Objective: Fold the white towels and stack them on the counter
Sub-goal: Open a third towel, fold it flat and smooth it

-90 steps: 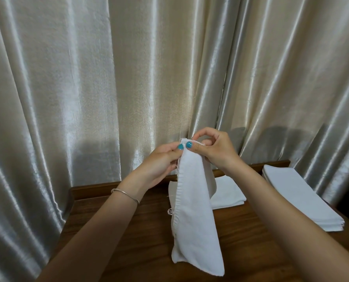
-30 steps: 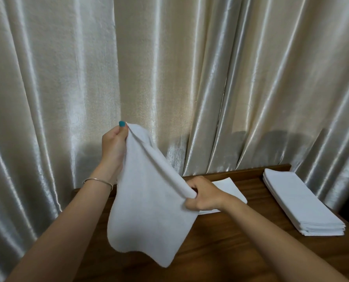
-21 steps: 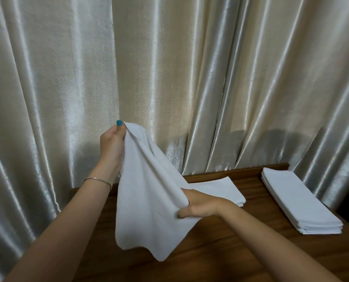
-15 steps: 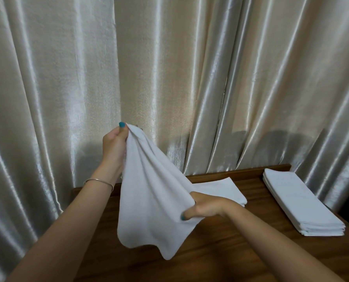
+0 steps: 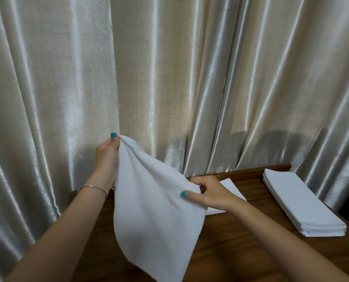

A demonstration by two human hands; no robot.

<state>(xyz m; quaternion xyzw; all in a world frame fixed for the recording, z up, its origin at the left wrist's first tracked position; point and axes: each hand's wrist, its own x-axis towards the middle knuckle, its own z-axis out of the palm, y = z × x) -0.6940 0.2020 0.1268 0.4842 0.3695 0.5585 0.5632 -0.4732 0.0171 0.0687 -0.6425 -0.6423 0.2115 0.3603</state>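
Head view: white towel (image 5: 155,216) hanging over the counter (image 5: 240,241), top corners pinched in left hand (image 5: 107,157) and right hand (image 5: 210,193) fingers.

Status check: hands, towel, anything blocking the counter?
Left hand pinching towel corner high, right hand gripping opposite edge lower. Towel hanging open, unfolded, over counter. Folded stack far right, nothing blocking.

Soft, even light falls from the front, raising bright vertical glare streaks along the folds of the satin curtain (image 5: 169,78). Dark soft-edged shadows lie on its lower part, just above the table's (image 5: 240,241) back edge. The wide lens bows the folds outward at both side edges. Focus is fair, fine texture slightly smeared.
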